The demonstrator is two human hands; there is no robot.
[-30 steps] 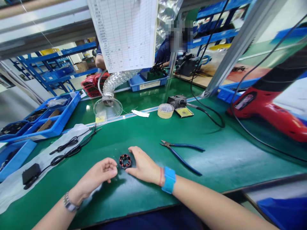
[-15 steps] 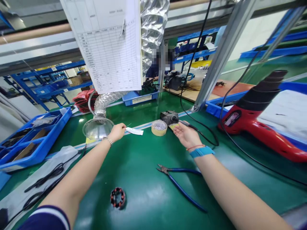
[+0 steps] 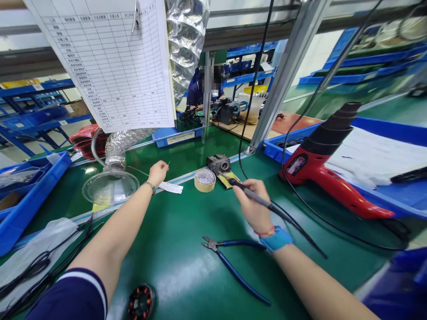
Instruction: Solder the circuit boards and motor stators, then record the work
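Observation:
My left hand [image 3: 158, 172] is closed, pinching a thin solder wire [image 3: 169, 163] whose tip pokes out past the fingers. Below it lies a white paper strip [image 3: 172, 188]. My right hand [image 3: 256, 205] is wrapped round a soldering iron [image 3: 247, 191], its front end over a yellow pad [image 3: 230, 180] beside the dark iron stand [image 3: 219, 163]. Left of the pad stands a tape-like ring [image 3: 204, 180] with grey stuff inside. Diagonal cutters [image 3: 230, 266] with blue handles lie open on the green table. A ring of copper coils [image 3: 143, 303] sits at the bottom edge, partly cut off.
A red heat gun [image 3: 313, 164] and its cable lie at right by a blue tray [image 3: 393, 191]. A clear funnel [image 3: 111, 186] on a foil duct stands at left. Black cables [image 3: 43, 262] lie on a white sheet. A paper form [image 3: 113, 66] hangs above. Another person sits behind.
My right hand has gripped the soldering iron and drawn it off the stand. My left hand has lifted the solder wire slightly. Earlier, both hands left the coil ring and reached forward.

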